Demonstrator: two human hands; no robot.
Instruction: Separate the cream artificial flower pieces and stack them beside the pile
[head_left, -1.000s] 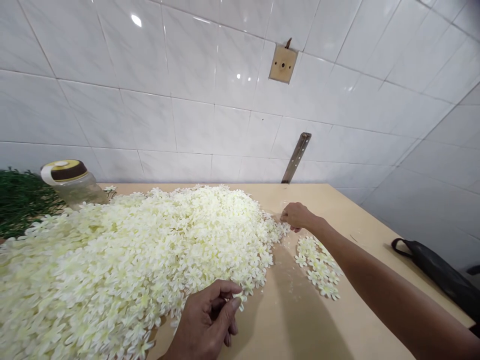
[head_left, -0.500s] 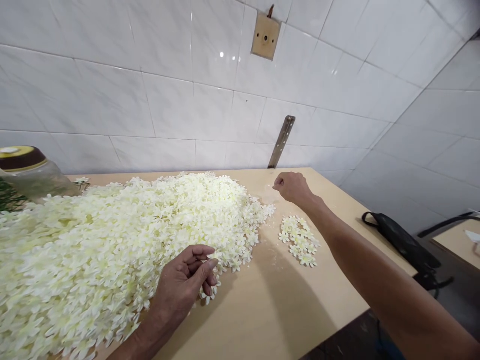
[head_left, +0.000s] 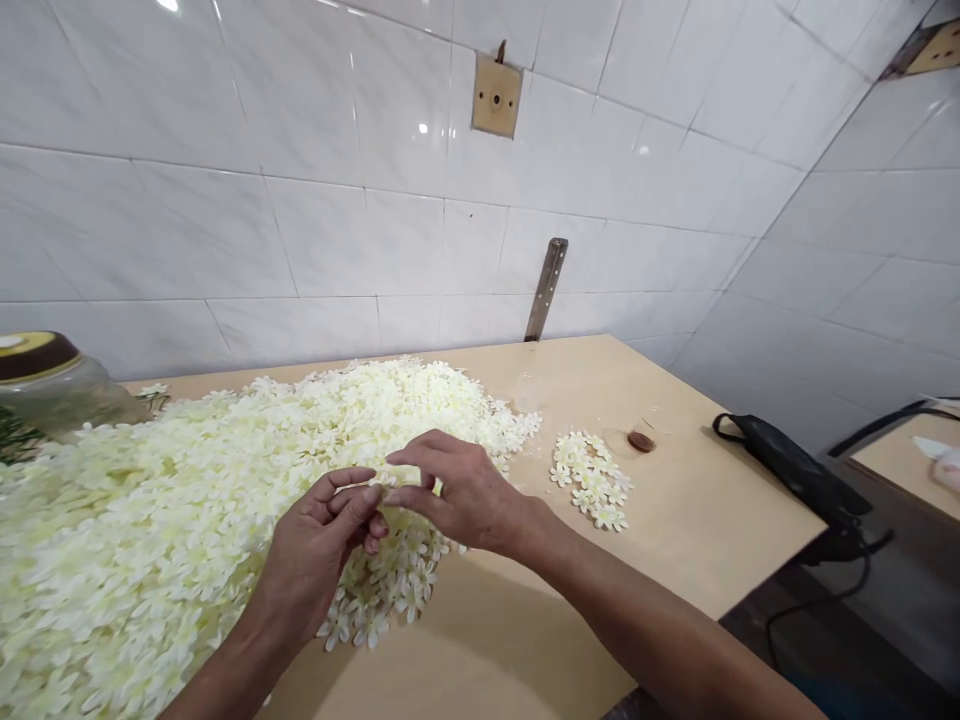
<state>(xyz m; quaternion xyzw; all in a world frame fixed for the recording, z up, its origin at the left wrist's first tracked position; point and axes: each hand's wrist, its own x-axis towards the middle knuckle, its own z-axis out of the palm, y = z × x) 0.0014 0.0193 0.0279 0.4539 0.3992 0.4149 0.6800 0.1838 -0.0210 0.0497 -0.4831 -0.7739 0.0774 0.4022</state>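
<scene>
My left hand [head_left: 319,545] pinches a small white artificial flower [head_left: 385,479] between thumb and forefinger, its other fingers curled. Facing it from the right, my right hand [head_left: 457,490] has its thumb and forefinger curved around the same flower. Whether its fingertips hold something tiny there cannot be made out. Both hands are over the front right part of a large heap of white and pale yellow artificial flowers [head_left: 217,480]. A small separate group of such flowers [head_left: 592,478] lies on the table to the right of my right hand.
The wooden table [head_left: 525,640] meets a tiled wall with a metal bracket [head_left: 547,290]. Small clear bits [head_left: 527,388] lie beyond the heap. A brown round piece [head_left: 641,441] rests near the black bag [head_left: 787,470] at the right edge. A lidded jar [head_left: 67,385] stands left.
My right hand has come back from the far side of the table to meet my left hand at the flower. The brown round piece has come into sight. The view has shifted slightly.
</scene>
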